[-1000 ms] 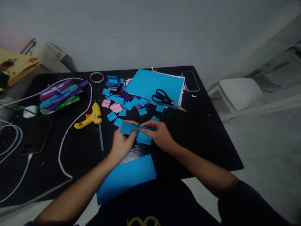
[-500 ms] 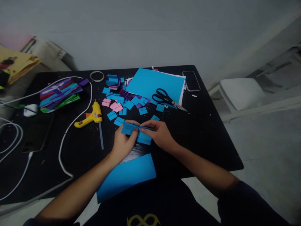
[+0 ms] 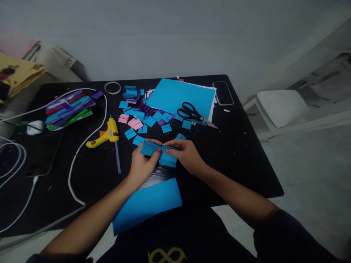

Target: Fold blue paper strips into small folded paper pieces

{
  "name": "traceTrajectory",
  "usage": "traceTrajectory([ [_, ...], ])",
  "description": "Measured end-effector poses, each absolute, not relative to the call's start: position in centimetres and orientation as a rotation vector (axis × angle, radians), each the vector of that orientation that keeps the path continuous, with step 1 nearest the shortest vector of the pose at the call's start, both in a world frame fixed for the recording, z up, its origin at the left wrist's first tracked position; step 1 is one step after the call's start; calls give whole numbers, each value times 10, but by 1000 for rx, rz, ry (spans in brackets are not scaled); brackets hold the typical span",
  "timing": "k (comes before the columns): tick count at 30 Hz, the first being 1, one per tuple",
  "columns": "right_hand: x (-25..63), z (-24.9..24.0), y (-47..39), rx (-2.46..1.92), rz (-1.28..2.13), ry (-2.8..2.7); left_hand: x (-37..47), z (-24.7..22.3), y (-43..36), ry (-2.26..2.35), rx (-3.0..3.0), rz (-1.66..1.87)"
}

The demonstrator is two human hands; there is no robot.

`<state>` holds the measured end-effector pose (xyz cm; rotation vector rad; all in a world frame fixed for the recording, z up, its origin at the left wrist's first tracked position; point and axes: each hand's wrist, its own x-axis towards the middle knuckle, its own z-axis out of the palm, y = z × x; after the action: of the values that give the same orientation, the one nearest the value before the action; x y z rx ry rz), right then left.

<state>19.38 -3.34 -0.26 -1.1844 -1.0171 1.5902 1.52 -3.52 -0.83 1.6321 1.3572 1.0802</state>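
Note:
Between both hands is a folded piece of blue paper [image 3: 168, 159], held just above the black table. My left hand [image 3: 143, 164] is closed on its left part, thumb on top. From the other side my right hand [image 3: 188, 155] pinches it near the middle, and the fingertips of both hands nearly meet. Below them, a stack of blue paper [image 3: 149, 202] lies at the table's front edge. Beyond the hands are several small folded blue paper pieces [image 3: 150, 121] and a few pink paper pieces [image 3: 135, 124].
A yellow glue gun [image 3: 111, 131] with a glue stick lies left of my hands. Black-handled scissors [image 3: 196, 115] rest partly on a blue sheet [image 3: 179, 93]. A phone [image 3: 223, 93] is at the back right. A white cable [image 3: 71, 171] crosses the left side, near bundled coloured paper [image 3: 68, 107].
Both hands keep their grip on the blue paper, and its left part has shifted slightly left and up. The surrounding things are in the same places.

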Motion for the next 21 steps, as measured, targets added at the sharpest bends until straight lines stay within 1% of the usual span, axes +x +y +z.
traceTrajectory([
  [21, 192, -9, -34, -1168, 1509, -1044, 14, -5, -36, 1408, 1657, 1066],
])
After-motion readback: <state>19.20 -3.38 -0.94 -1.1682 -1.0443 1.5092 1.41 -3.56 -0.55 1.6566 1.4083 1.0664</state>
